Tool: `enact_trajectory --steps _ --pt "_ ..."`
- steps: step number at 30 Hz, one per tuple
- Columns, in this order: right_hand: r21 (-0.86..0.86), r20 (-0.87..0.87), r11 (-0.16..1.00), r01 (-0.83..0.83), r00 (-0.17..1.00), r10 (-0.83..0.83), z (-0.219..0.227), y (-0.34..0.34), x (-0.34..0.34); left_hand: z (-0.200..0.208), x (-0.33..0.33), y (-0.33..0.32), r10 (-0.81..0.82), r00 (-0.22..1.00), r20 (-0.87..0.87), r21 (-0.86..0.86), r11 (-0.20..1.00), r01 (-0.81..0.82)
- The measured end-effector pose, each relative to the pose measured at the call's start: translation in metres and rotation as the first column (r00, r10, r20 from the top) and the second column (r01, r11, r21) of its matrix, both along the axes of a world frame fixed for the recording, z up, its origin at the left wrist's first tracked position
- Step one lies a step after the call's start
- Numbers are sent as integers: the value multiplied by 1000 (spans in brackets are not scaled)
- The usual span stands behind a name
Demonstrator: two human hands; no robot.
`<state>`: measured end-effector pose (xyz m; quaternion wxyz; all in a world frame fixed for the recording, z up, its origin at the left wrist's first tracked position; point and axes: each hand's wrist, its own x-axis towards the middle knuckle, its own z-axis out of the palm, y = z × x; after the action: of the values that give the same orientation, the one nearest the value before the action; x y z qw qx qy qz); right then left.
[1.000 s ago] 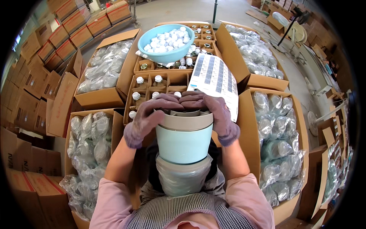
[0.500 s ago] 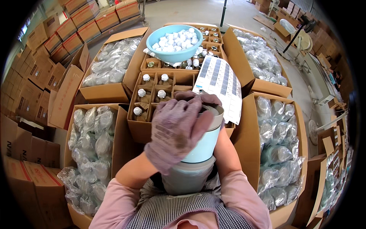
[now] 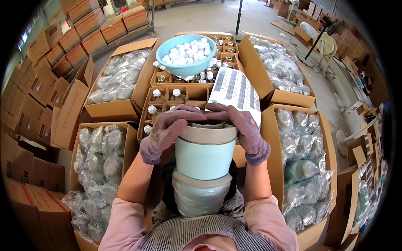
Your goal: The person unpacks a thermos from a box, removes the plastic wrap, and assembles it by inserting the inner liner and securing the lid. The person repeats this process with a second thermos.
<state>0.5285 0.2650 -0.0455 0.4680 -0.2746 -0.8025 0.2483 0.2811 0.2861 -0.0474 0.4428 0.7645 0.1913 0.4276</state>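
Notably, we find that the left hand (image 3: 165, 130), laid across the near side of the pale blue container (image 3: 204, 159) half a second earlier, has drawn back to its own side, so the top and front are open to view again. Both hands now sit opposite one another, gloved and cupped about the grey collar (image 3: 205, 136), with the fingers of the left hand and the right hand (image 3: 248, 133) bent over its far edge and nearly meeting (how firmly they press, we cannot tell). The pale blue container stands roughly upright between them, above a plastic-wrapped container (image 3: 202, 197) at the person's lap; contact between the two is likely but not confirmed. The arrangement matches that of one second ago, from which we judge that handling remains at the collar and that the container has not been released. Beyond the hands, we record no clear change: the divided carton (image 3: 197, 93) holds white-capped bottles, the printed sheet (image 3: 235, 90) lies beside them, and the blue basin (image 3: 188, 69) holds white caps (image 3: 188, 52).
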Motion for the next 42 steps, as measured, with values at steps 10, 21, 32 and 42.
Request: enact_trajectory --steps 10,21,32,42 --pt "-347 -704 775 -528 693 157 -60 20 -7 59 52 -57 470 802 -370 629 761 -156" --pt "-23 150 990 141 979 -136 -15 4 -2 -22 14 9 110 992 62 52 992 -114" --pt "-131 -973 487 -863 207 104 -71 26 -37 56 70 -51 608 683 -404 725 669 -166" --pt "-427 -451 799 -423 865 218 -20 19 10 17 34 -13 324 894 -308 298 926 -233"
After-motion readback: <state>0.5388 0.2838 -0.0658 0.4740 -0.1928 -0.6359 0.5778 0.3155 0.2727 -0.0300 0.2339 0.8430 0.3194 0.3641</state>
